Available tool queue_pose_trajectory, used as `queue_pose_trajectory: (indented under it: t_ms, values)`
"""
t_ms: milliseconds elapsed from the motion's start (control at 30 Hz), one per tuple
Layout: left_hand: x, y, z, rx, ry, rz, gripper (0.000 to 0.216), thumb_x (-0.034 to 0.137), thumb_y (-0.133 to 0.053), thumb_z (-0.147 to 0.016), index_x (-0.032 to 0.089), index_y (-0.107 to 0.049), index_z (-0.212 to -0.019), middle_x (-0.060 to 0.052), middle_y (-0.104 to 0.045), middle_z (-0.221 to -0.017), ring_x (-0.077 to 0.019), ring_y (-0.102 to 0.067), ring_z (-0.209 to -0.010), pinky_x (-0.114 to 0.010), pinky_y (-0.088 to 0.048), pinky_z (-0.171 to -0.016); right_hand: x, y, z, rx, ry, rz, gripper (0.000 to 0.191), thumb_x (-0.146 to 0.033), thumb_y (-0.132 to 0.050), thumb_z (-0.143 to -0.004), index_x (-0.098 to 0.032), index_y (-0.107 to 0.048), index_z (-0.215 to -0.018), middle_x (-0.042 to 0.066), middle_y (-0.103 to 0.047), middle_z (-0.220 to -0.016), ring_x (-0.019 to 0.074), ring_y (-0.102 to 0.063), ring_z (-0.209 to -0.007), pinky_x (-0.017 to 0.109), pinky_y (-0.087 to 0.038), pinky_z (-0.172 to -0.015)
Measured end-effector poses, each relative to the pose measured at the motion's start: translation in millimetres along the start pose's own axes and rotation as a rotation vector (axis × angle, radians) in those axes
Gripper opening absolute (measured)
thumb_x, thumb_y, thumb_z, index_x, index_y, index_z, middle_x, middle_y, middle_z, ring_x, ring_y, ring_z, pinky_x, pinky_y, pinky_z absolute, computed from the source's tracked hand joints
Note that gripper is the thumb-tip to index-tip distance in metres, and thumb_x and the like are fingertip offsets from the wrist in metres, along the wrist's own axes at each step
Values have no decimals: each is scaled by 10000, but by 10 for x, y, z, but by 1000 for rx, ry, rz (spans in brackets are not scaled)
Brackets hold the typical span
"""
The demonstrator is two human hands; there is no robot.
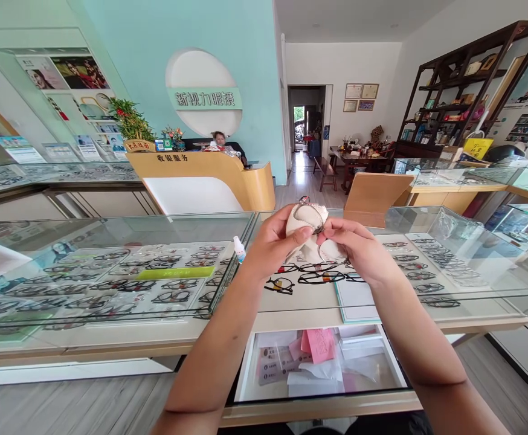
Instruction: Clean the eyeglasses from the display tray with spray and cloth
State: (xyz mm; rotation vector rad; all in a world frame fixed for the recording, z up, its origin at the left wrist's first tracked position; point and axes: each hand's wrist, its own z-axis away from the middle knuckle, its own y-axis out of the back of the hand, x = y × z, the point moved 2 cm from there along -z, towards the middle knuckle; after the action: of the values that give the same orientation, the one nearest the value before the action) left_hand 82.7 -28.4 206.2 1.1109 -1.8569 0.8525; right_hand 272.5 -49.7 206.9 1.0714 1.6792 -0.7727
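Note:
Above the glass counter, a pair of eyeglasses (322, 219) is held up between both hands. My left hand (275, 241) grips a white cloth (296, 216) that lies behind and around one lens, its thumb pressed against the cloth. Pinched at the frame near the bridge is my right hand (352, 241), with the second lens hanging below its fingers. Part of the frame is hidden by the cloth and fingers. Under the hands, several dark-framed glasses (322, 277) rest in the display case. A small white spray bottle (239, 249) stands left of my left hand.
An open drawer (246, 374) below holds pink slips, papers and plastic bags. Glass cases (110, 226) with rows of glasses extend to both sides. Behind my right hand stands a brown board (375, 196). A person (221, 142) sits behind the reception desk (186, 163).

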Motion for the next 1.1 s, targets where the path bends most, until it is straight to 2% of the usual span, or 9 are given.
queue_pose_trajectory:
  t_ms: [133,267,500,800,967,1100]
  values:
    - [-34,-80,-8,46,37,65,578,466,-1013,-716,192,-786,-1171,-39,-734,-956,-152,-656,-788,-272,-590,-695,-5,-31,11,-28,42,1,231,-434,-694,-978,-237,-760,-875,9,-610,-820,183,-498,-765,313,-363,-703]
    - [-37,-101,7,82,40,46,554,499,-1001,-728,190,-803,-1144,-36,-737,-925,-145,-648,-766,-262,-571,-664,-17,-48,26,13,103,44,258,-445,-679,-991,-236,-736,-852,0,-589,-807,172,-451,-730,310,-351,-691]
    - [-2,-112,30,104,19,-28,493,502,-1011,-682,173,-796,-980,-22,-710,-829,-146,-615,-702,-279,-547,-630,-13,-23,32,-37,70,141,266,-455,-647,-1027,-242,-737,-896,-2,-596,-833,177,-485,-785,316,-374,-738]
    - [-67,-99,40,188,-72,-141,439,592,-913,-822,186,-787,-933,-21,-699,-807,-145,-602,-703,-277,-520,-625,-8,-51,35,-123,59,130,239,-366,-612,-1044,-238,-753,-901,-4,-647,-880,170,-516,-812,318,-379,-776]
    - [-77,-13,29,139,-72,-168,461,637,-824,-904,181,-781,-852,-32,-681,-773,-162,-599,-711,-303,-508,-661,-12,-13,53,-66,-11,51,211,-376,-658,-984,-235,-752,-858,-10,-598,-800,163,-467,-715,311,-339,-682]
    - [-58,91,8,6,-27,-121,409,579,-827,-926,173,-802,-893,-42,-709,-836,-167,-627,-783,-300,-526,-741,-43,45,69,-30,-22,63,210,-369,-680,-947,-237,-751,-800,-11,-585,-750,158,-402,-663,315,-309,-635]
